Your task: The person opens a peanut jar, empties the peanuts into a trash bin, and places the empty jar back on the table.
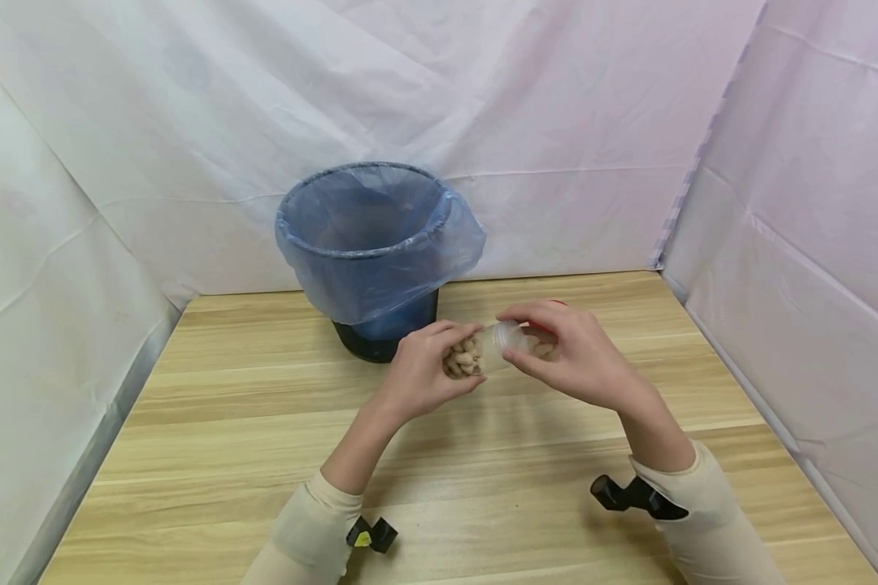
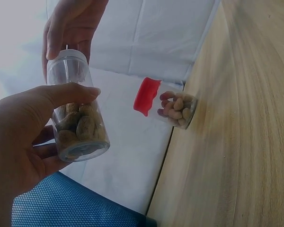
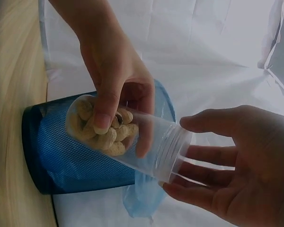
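Peanut jar (image 1: 490, 349) clasped by left hand (image 1: 420, 372), top (image 3: 171, 149) pinched by fingers (image 3: 210, 155) of right hand (image 1: 581, 357), red-lidded jar (image 2: 174, 109) right, bin (image 1: 366, 284) far left.

cream sleeves (image 1: 303, 524), black left wrist camera (image 1: 384, 535), small yellow mark (image 1: 363, 539) on it, black right wrist camera (image 1: 642, 495)

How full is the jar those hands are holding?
Partly full: peanuts fill the base end of the jar, where the left hand grips it; the part nearer the right hand looks empty.
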Action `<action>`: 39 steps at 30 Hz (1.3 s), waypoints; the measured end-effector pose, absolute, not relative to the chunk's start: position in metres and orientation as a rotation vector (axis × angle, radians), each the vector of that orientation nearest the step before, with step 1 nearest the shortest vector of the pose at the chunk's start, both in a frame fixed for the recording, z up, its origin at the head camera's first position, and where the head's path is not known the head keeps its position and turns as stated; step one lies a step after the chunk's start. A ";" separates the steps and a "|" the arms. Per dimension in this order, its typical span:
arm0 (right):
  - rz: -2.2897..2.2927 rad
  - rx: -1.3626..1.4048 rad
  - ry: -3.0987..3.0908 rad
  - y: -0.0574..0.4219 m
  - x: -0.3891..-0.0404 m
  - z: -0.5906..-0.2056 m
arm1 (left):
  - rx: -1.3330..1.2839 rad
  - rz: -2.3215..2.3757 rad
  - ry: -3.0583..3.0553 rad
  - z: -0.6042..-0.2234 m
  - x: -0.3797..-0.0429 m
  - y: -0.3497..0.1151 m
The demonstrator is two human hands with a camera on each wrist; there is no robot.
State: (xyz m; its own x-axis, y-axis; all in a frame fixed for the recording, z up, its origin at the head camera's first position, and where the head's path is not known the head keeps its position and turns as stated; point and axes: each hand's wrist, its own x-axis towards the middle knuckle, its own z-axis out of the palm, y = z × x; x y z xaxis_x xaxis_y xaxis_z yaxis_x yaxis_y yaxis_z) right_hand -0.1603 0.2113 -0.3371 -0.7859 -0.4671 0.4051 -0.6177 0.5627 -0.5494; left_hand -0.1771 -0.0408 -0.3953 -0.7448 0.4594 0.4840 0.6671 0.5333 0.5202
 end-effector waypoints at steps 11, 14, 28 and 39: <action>1.063 0.849 -2.612 0.207 -0.162 -0.341 | -0.930 -1.013 -2.506 -0.395 -0.177 -0.042; 1.082 0.737 -2.646 0.204 -0.161 -0.341 | -0.932 -1.014 -2.509 -0.394 -0.177 -0.042; 1.113 0.963 -2.594 0.210 -0.166 -0.343 | -0.928 -1.015 -2.526 -0.395 -0.178 -0.043; 1.129 0.630 -2.715 0.203 -0.161 -0.343 | -0.924 -0.994 -2.535 -0.394 -0.177 -0.042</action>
State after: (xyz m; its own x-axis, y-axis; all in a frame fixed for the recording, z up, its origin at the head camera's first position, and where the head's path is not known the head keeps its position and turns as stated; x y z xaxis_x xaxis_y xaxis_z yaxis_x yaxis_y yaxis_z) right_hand -0.1614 0.2027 -0.3432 -0.9036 -0.3263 0.2775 -0.4269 0.6322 -0.6466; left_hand -0.1767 -0.0423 -0.3942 -0.7618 0.4656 0.4505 0.6477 0.5625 0.5139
